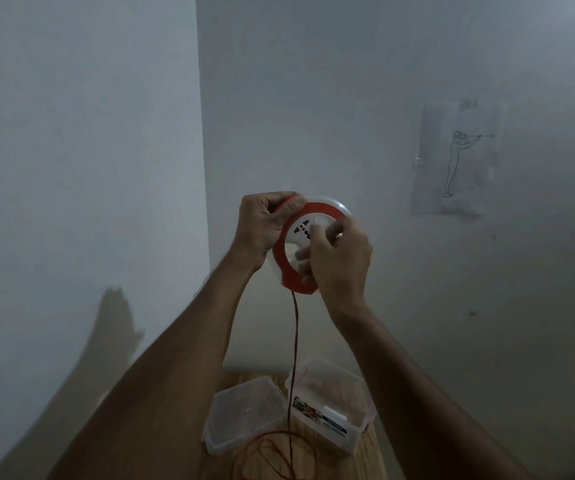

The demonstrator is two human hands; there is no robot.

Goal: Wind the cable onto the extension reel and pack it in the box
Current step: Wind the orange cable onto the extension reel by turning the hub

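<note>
1. Extension reel [300, 233] — round, red rim, white face with socket holes. I hold it up in front of the wall, well above the table. Everything below is placed relative to this reel.

2. My left hand [262, 223] — closed around the reel's upper left rim, fingers curled over the red edge, keeping the body steady.

3. My right hand [339, 261] — on the reel's white face at its lower right, fingers bunched and pinching something at the centre. I judge it to be the winding knob, but my own fingers hide it, so I cannot tell for sure.

4. Cable [295, 341] — thin and red. It leaves the reel's bottom edge, hangs straight down, and ends in loose loops on the table directly below. How much is already wound inside the reel is not visible.

5. Box [331, 407] — clear plastic with a printed label, open, on the wooden table [369, 459] below the reel and slightly to its right. What lies inside is too dim to make out.

6. Lid [241, 414] — clear, lying flat below the reel and slightly to its left, just beside the box.

7. Progress, as I judge it — winding is under way but unfinished, since a good length of cable lies slack. Left to do: wind in the remainder, lower the reel into the box, probably fit the lid.
</note>
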